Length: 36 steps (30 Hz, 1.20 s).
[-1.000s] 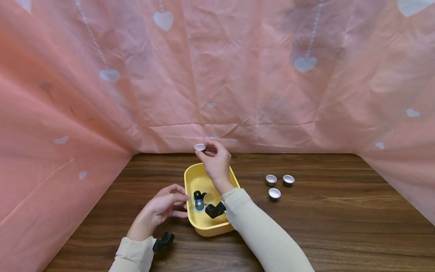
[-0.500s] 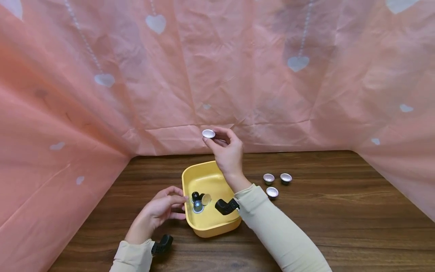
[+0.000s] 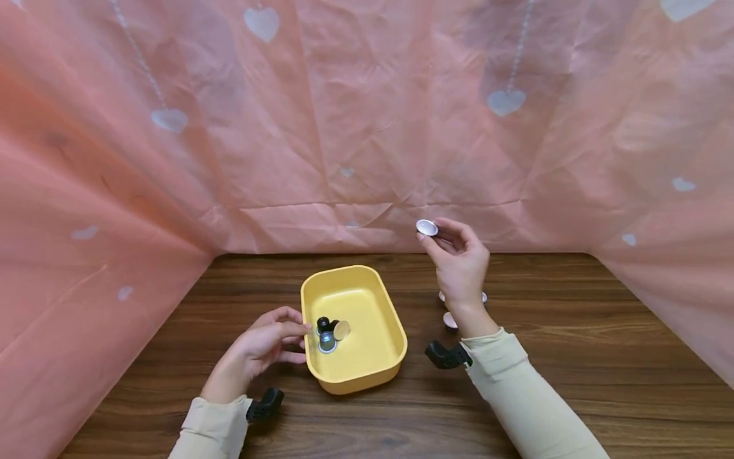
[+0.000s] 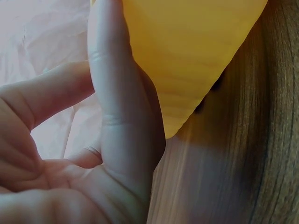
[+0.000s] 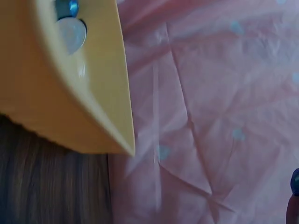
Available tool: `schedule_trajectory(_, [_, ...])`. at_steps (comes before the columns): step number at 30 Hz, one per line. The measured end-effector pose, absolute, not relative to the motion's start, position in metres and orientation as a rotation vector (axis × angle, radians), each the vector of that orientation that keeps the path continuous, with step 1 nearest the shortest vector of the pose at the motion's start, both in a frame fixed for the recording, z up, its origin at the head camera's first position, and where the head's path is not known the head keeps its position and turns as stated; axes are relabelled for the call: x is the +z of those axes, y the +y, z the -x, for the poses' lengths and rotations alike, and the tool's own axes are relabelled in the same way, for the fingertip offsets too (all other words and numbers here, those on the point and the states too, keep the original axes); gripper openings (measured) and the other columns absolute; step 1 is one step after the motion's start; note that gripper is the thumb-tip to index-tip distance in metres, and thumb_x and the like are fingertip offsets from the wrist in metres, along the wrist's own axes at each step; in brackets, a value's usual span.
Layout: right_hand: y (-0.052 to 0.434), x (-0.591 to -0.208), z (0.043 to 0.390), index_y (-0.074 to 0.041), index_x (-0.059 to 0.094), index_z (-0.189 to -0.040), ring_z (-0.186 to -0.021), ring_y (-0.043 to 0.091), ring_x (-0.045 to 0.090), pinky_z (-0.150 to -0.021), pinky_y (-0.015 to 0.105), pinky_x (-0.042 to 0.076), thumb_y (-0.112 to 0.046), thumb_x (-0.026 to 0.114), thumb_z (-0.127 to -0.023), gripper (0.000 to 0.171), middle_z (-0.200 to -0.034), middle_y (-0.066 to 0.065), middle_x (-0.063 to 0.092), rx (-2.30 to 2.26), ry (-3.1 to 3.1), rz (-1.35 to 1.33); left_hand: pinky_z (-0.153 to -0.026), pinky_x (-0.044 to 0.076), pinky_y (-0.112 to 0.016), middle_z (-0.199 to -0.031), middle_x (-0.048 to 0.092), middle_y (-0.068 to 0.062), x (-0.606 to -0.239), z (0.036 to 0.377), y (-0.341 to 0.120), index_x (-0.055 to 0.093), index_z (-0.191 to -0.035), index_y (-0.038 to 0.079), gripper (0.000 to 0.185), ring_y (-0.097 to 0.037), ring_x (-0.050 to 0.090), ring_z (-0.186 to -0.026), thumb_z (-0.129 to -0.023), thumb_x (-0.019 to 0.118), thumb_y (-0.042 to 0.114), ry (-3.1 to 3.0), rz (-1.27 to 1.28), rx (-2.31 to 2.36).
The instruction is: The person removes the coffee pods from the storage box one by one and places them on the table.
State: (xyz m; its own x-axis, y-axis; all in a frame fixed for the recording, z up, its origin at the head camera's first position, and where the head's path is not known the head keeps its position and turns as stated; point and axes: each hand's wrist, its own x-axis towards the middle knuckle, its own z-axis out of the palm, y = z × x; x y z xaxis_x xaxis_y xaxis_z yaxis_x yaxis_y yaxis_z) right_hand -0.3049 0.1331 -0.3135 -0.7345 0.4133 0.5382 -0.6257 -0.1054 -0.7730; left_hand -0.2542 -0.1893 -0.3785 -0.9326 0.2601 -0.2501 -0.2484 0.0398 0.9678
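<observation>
- The right hand [image 3: 460, 268] is up above the wooden table [image 3: 573, 357], fingertips pinching a small silver-topped capsule [image 3: 427, 227] with its foil face turned up.
- That capsule hangs in the air to the right of the yellow tub [image 3: 395, 347], well clear of its rim and in front of the pink backdrop [image 3: 367, 127].
- Under the raised hand, more silver capsules [image 3: 449, 320] sit on the table, mostly hidden by the wrist; how many cannot be counted from here.
- The left hand [image 3: 266, 344] rests at the tub's left wall, fingers lightly curved with the tips against the rim; the left wrist view shows a finger lying flat along the yellow side [image 4: 187, 60].
- It looks like a bracing touch rather than a full grasp, though the head view is too small to be sure.
- Inside the tub, near its left wall, lies a small cluster of capsules [image 3: 328, 333]: one dark, one blue-ringed, one gold-faced.
- The right wrist view catches the tub's corner [image 5: 93, 93] with two of those capsules inside.
</observation>
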Motion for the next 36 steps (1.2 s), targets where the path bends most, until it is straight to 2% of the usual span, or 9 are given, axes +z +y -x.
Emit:
schedule_trajectory(11, [0.149,-0.321,0.305,0.012,0.071,-0.115,-0.085,0.001,0.076,-0.082,0.016,0.064,0.013,0.085,-0.082,0.036,-0.093,-0.012,0.076,1.866,-1.559,-0.219,-0.073,0.069,-0.034,-0.096,0.067,-0.005,-0.379,0.251,-0.195,0.052,-0.113,0.006,0.018,-0.014,0.068,-0.083,-0.103,0.066,0.008,1.955,0.006,1.964])
schedule_trajectory(24, [0.192,-0.332,0.294,0.009,0.071,-0.109,-0.082,0.002,0.079,-0.080,0.016,0.064,0.009,0.086,-0.082,0.031,-0.089,-0.011,0.080,1.849,-1.637,-0.162,-0.075,0.069,-0.036,-0.097,0.069,-0.005,-0.379,0.249,-0.193,0.049,-0.119,0.002,0.021,-0.015,0.067,-0.083,-0.105,0.063,0.005,1.967,-0.003,1.959])
schedule_trajectory(31, [0.216,-0.334,0.290,0.007,0.072,-0.106,-0.080,0.002,0.078,-0.078,0.014,0.063,0.014,0.084,-0.081,0.029,-0.089,-0.008,0.079,1.835,-1.626,-0.147,-0.074,0.069,-0.035,-0.098,0.068,-0.007,-0.378,0.251,-0.192,0.051,-0.114,0.005,0.017,-0.017,0.071,-0.084,-0.104,0.065,0.007,1.978,0.042,1.955])
schedule_trajectory(36, [0.232,-0.334,0.288,0.006,0.072,-0.102,-0.080,0.005,0.079,-0.078,0.015,0.063,0.018,0.084,-0.078,0.029,-0.089,-0.003,0.080,1.861,-1.555,-0.136,-0.072,0.069,-0.035,-0.097,0.068,-0.007,-0.378,0.253,-0.192,0.052,-0.112,0.006,0.016,-0.016,0.068,-0.082,-0.103,0.065,0.006,1.964,0.073,1.971])
